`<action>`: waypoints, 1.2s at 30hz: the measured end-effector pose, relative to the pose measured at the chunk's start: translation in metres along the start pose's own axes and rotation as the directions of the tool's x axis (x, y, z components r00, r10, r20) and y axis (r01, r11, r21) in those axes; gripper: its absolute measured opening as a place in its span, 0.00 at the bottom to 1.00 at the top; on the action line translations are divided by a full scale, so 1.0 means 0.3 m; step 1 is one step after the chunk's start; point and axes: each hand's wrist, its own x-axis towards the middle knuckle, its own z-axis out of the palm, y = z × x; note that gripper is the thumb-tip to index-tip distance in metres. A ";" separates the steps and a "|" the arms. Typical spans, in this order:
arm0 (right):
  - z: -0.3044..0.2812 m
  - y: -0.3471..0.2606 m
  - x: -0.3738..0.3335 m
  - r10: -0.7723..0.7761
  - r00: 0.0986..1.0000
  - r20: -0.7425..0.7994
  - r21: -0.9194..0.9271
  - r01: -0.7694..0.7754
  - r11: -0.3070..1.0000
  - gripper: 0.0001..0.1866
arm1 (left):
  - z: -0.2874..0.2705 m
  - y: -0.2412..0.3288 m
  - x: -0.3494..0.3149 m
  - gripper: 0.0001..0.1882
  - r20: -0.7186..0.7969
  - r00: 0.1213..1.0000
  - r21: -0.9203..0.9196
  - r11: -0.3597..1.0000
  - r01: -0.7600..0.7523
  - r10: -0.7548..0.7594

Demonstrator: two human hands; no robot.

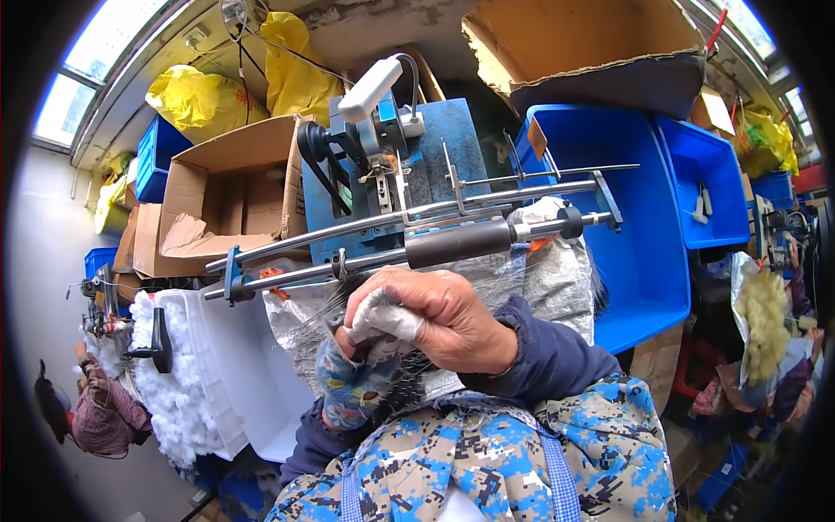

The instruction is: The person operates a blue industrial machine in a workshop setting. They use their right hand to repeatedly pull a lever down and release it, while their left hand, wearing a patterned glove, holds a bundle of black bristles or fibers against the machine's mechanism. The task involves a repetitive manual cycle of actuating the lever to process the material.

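My right hand (pixel 452 322), bare with white wrapping at its fingers, is closed and bent inward over my left hand. My left hand (pixel 357 374), in a patterned blue-grey glove, is closed below it. A bundle of dark thin fibres (pixel 407 387) sticks out beside my left hand, between the two wrists. What lies between my fingertips is hidden. Just beyond the hands runs a metal rod with a dark grey roller sleeve (pixel 459 242), part of a bench machine (pixel 383 165) on a blue base. Fine loose strands spread over silvery sheeting (pixel 557 287) under the rod.
An opened cardboard box (pixel 230 187) stands left of the machine, large blue bins (pixel 648 287) right of it. A white tub (pixel 270 383) and white fluffy fibre (pixel 170 383) lie at left, with a black-handled tool (pixel 159 341). Other people (pixel 109 418) are at both sides.
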 end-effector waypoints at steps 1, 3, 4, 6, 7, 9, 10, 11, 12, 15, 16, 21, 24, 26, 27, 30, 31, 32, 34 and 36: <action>-0.009 -0.036 0.001 0.115 0.993 0.007 0.243 -0.113 0.964 0.08 | -0.022 0.002 0.003 0.09 0.049 0.999 -0.072 0.997 0.014 -0.010; -0.090 -0.092 0.020 -0.061 0.981 -0.185 0.285 0.113 0.952 0.12 | -0.080 -0.056 0.006 0.11 0.067 0.998 0.115 0.993 0.008 -0.016; -0.162 -0.141 0.031 -0.111 0.976 -0.190 0.200 0.149 0.968 0.12 | -0.112 -0.083 0.010 0.12 0.130 0.988 0.333 0.942 0.036 -0.083; -0.238 -0.233 0.042 -0.061 0.941 -0.334 -0.162 0.007 0.987 0.12 | -0.187 -0.136 0.037 0.16 0.343 0.935 0.773 0.591 -0.228 -0.088; -0.282 -0.199 0.075 -0.236 0.934 -0.270 -0.425 0.104 0.899 0.11 | -0.192 -0.157 0.032 0.18 0.349 0.926 0.812 0.541 -0.220 -0.147; -0.339 -0.079 0.152 -0.449 0.893 -0.022 -0.916 0.162 0.367 0.09 | -0.192 -0.211 0.019 0.20 0.345 0.903 0.879 0.427 -0.214 -0.256; -0.331 -0.034 0.184 -0.231 0.972 -0.045 -0.984 -0.003 0.177 0.09 | -0.196 -0.231 0.013 0.22 0.342 0.875 0.864 0.481 -0.148 -0.344; -0.325 0.007 0.212 -0.014 0.992 -0.123 -0.991 -0.123 -0.053 0.09 | -0.195 -0.225 0.012 0.22 0.349 0.877 0.842 0.520 -0.140 -0.330; -0.340 0.063 0.241 0.047 0.992 -0.119 -0.989 -0.114 -0.096 0.09 | -0.189 -0.217 0.011 0.22 0.356 0.879 0.819 0.558 -0.131 -0.316; -0.385 0.192 0.295 0.114 0.977 -0.181 -0.976 -0.164 -0.143 0.09 | -0.202 -0.202 0.013 0.19 0.352 0.906 0.759 0.639 -0.128 -0.236; -0.388 0.215 0.300 0.135 0.970 -0.203 -0.966 -0.176 -0.189 0.09 | -0.209 -0.202 0.012 0.18 0.347 0.915 0.739 0.661 -0.132 -0.206; -0.403 0.279 0.295 0.082 0.986 -0.147 -0.986 -0.139 -0.093 0.08 | -0.178 -0.166 0.028 0.14 0.280 0.955 0.610 0.786 -0.097 -0.099; -0.406 0.283 0.294 0.057 0.993 -0.100 -0.993 -0.096 -0.066 0.07 | -0.128 -0.166 0.049 0.12 0.345 0.929 0.619 0.713 -0.331 0.132; -0.406 0.284 0.291 0.001 0.997 -0.079 -0.996 -0.079 -0.046 0.06 | -0.104 -0.144 0.054 0.12 0.350 0.928 0.620 0.710 -0.334 0.130; -0.409 0.285 0.292 0.002 0.997 -0.076 -0.997 -0.076 -0.033 0.06 | -0.096 -0.136 0.055 0.12 0.352 0.927 0.621 0.708 -0.335 0.129; -0.418 0.286 0.293 -0.001 0.997 -0.073 -0.997 -0.073 -0.010 0.05 | -0.091 -0.144 0.052 0.11 0.342 0.925 0.613 0.706 -0.354 0.166; -0.417 0.289 0.296 -0.005 0.998 -0.070 -0.997 -0.071 -0.008 0.05 | -0.093 -0.145 0.049 0.11 0.334 0.925 0.613 0.704 -0.358 0.180; -0.417 0.291 0.296 -0.008 0.998 -0.068 -0.998 -0.068 -0.007 0.05 | -0.096 -0.143 0.045 0.11 0.319 0.938 0.616 0.723 -0.312 0.133; -0.415 0.286 0.296 -0.002 0.998 -0.068 -0.998 -0.068 0.012 0.05 | -0.101 -0.135 0.038 0.11 0.287 0.957 0.618 0.755 -0.216 0.039; -0.411 0.284 0.299 0.005 0.998 -0.064 -0.998 -0.064 0.021 0.05 | -0.099 -0.130 0.039 0.11 0.275 0.961 0.622 0.755 -0.208 0.038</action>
